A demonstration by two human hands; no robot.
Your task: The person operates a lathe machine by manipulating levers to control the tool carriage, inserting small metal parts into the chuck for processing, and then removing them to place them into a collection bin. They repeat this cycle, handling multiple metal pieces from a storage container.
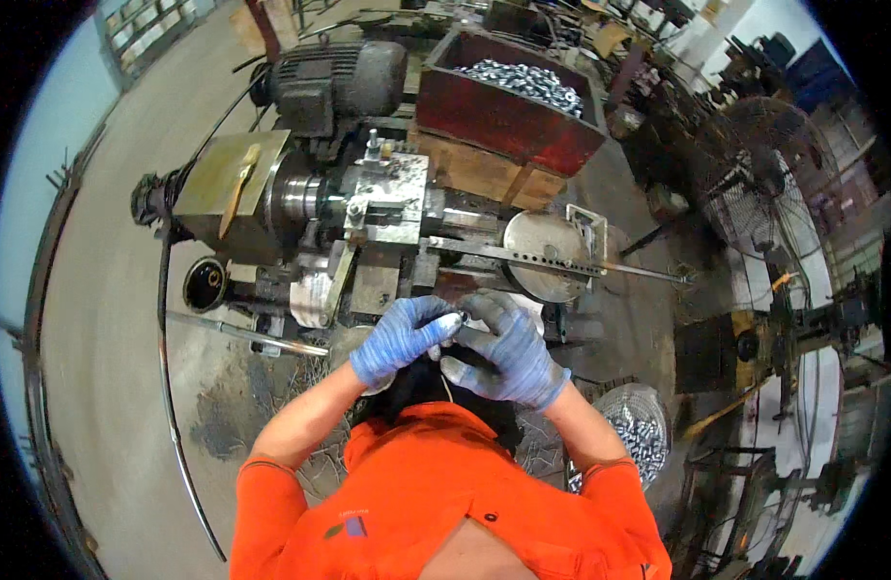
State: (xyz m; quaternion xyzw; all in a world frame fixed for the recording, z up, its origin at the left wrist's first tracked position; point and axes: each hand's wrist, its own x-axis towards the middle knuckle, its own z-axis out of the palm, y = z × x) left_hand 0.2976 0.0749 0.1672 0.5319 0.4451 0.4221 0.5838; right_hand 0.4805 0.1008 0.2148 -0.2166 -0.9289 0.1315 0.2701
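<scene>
Both of my hands wear blue-grey knit gloves and meet in front of my chest. My left hand (399,338) is closed, its pale-tipped thumb pressed toward the right hand's fingers. My right hand (508,350) curls inward with its fingertips against the left thumb. A small dark piece seems to sit between the fingertips, mostly covered, and its kind cannot be made out. Just beyond the hands stands a lathe-like machine with a metal carriage block (387,188). A round metal plate (534,232) lies to its right, crossed by a bar with holes (523,257).
A dark red bin (503,130) of small shiny metal parts stands behind the machine, near a motor (334,82). A brush (236,198) lies on the machine's housing. More metal parts fill a basket (641,435) by my right elbow. A caged fan (755,159) stands right.
</scene>
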